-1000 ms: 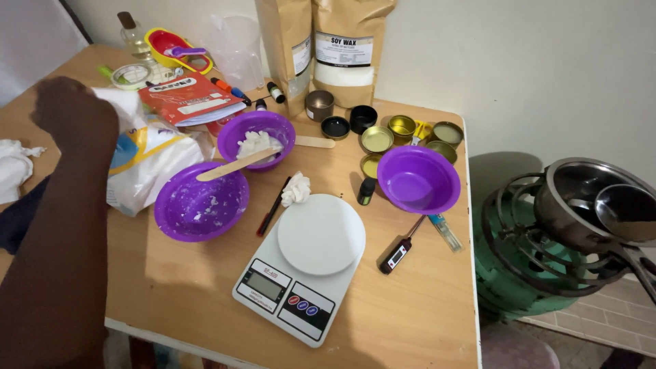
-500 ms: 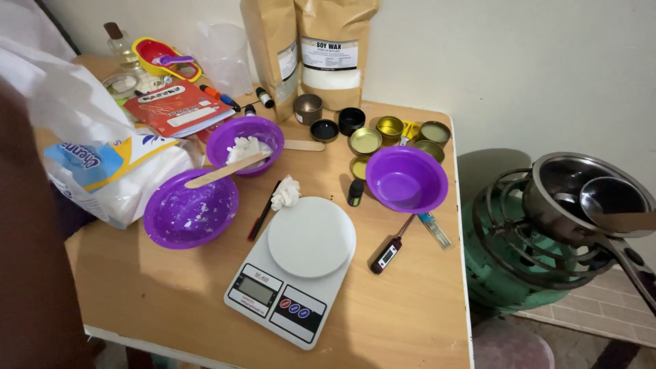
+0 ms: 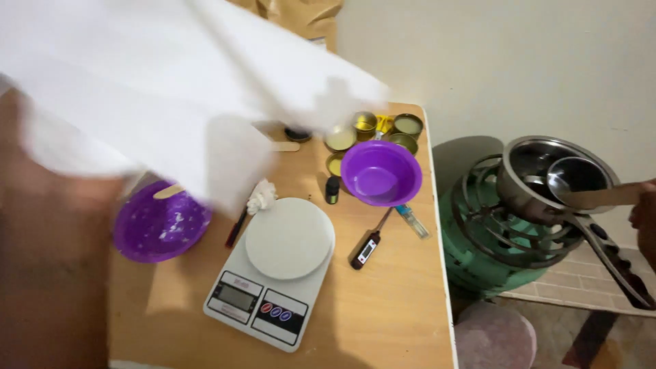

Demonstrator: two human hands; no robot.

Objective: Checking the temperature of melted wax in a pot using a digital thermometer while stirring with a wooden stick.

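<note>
Your left arm (image 3: 48, 273) fills the near left, blurred; hand itself not distinguishable, so can't tell how its fingers sit. It carries a big white bag (image 3: 157, 89), motion-blurred, sweeping across the top left over the table (image 3: 383, 321) and hiding most of what's behind it. Near centre: white scale (image 3: 273, 273) with round plate, empty. Left of it, purple bowl (image 3: 160, 225) with white crumbs, partly under the bag. A white-tipped spatula (image 3: 256, 201) lies between bowl and scale. Right of scale: black probe thermometer (image 3: 369, 246). Further back, an empty purple bowl (image 3: 380, 172), small tins (image 3: 369, 130) behind it. Off the table right: green stove (image 3: 499, 239) with steel pot (image 3: 547, 178). At right edge, your right hand (image 3: 646, 219) is barely in frame, near the pot handle; fingers can't be told.
</note>
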